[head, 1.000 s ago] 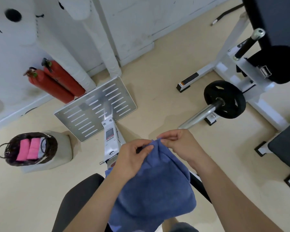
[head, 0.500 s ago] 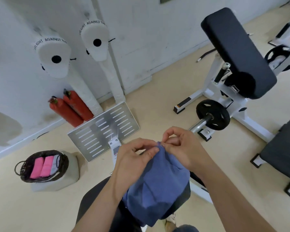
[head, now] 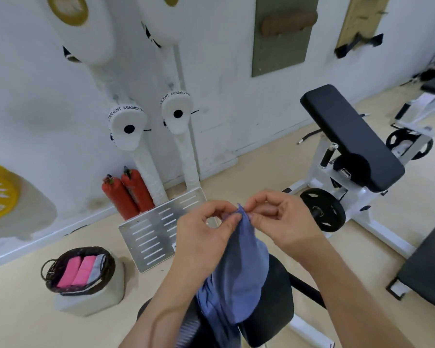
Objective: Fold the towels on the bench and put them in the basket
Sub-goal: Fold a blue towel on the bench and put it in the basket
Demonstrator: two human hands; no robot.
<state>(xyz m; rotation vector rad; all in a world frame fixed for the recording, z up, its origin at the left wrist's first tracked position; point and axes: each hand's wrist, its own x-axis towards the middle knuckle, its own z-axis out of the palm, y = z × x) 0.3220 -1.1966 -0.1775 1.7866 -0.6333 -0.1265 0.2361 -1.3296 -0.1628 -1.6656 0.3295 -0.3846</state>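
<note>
Right below you, over the black padded tabletop (head: 276, 307), the blue towel (head: 239, 272) hangs in the air, its lower end bunched low by the pad. Both your hands are up at its top edge, close together. Your left hand (head: 199, 242) pinches the cloth between thumb and forefinger, and your right hand (head: 286, 222) nips the corner just beside it, other fingers loosely curled. The towel looks thin and limp, dropping in long soft creases, rumpled low down, with no clean fold in it yet. I'd say you're matching corners for the first fold.

Out to your left, on a pale block (head: 96, 300) on the floor, sits the dark wicker basket (head: 86, 290), and there's work banked in it: two pink towels (head: 77, 271) folded side by side, with a grey towel (head: 97, 266) tucked beside them. By my reading you're well along, and this blue one needs folding and carrying over. Whether more towels wait on the tabletop, I can't tell; your arms cover much of it.
</note>
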